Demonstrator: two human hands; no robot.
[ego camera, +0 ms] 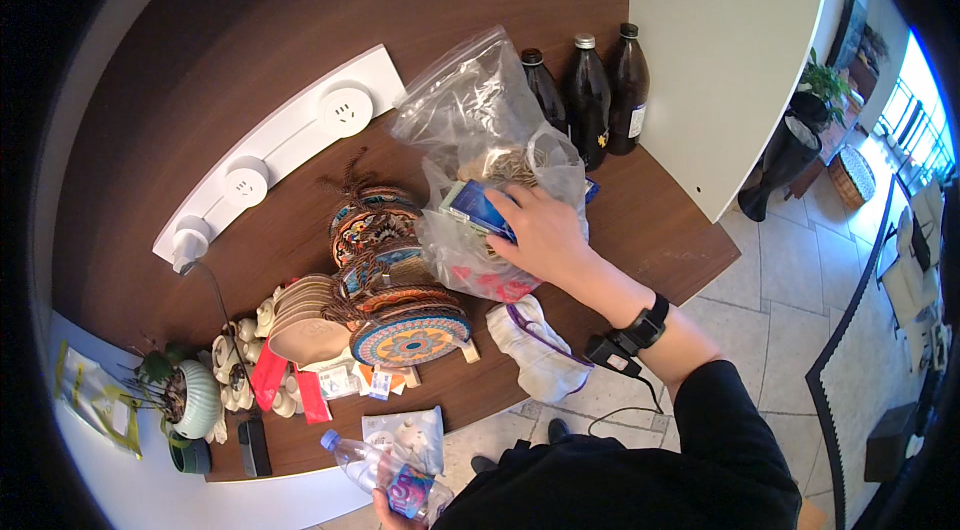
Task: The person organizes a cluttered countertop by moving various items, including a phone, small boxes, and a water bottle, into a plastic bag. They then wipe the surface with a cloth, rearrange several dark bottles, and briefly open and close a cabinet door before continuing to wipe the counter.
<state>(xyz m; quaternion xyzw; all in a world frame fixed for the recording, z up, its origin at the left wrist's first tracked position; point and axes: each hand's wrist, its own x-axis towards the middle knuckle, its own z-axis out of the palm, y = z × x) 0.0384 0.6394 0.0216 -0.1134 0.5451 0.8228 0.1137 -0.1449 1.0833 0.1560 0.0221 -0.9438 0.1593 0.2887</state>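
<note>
My right hand has its fingers on a small blue box at the mouth of a clear plastic bag. Dry brownish strands show inside the bag, and a clear zip bag lies against its far side. At the lower edge, my left hand grips a clear plastic bottle with a blue cap and a colourful label. A white cloth glove with purple trim hangs at the counter's front edge below the bag.
Three dark glass bottles stand behind the bag. Patterned round coasters and beige plates stand left of it. A white socket strip runs along the wall panel. A tissue pack, a potted plant and a black box lie nearer.
</note>
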